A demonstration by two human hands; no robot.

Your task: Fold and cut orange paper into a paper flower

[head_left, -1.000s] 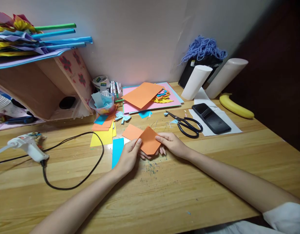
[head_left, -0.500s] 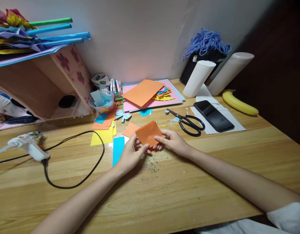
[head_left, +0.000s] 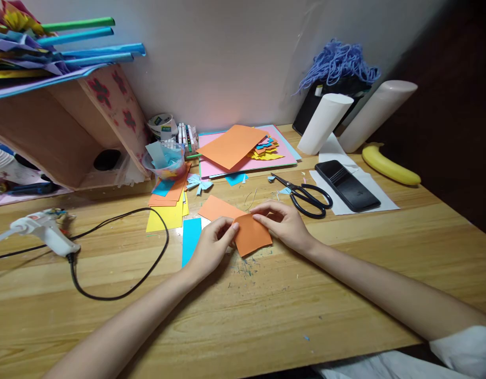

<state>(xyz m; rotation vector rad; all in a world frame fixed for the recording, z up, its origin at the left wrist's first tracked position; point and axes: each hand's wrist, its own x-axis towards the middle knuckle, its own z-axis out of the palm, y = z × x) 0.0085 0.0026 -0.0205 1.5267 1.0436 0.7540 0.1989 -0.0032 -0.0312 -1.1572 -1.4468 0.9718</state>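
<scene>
An orange paper square [head_left: 251, 236] lies on the wooden table [head_left: 266, 305] in the middle. My left hand [head_left: 212, 247] pinches its left edge with thumb and fingers. My right hand [head_left: 284, 223] presses down on its upper right part. Another orange sheet [head_left: 216, 207] lies flat just behind it, partly under the square. A blue paper strip [head_left: 191, 240] rests left of my left hand.
Black scissors [head_left: 304, 195], a black phone [head_left: 347, 185] on white paper and a banana [head_left: 388, 166] lie at right. A glue gun [head_left: 43, 231] with a looping black cord [head_left: 120, 263] sits at left. Stacked coloured paper [head_left: 243, 150], white rolls [head_left: 324, 129] and a wooden shelf [head_left: 65, 137] line the back.
The orange square was lifted and tilted up between both hands, and it now lies flat on the table again with both hands pressing it.
</scene>
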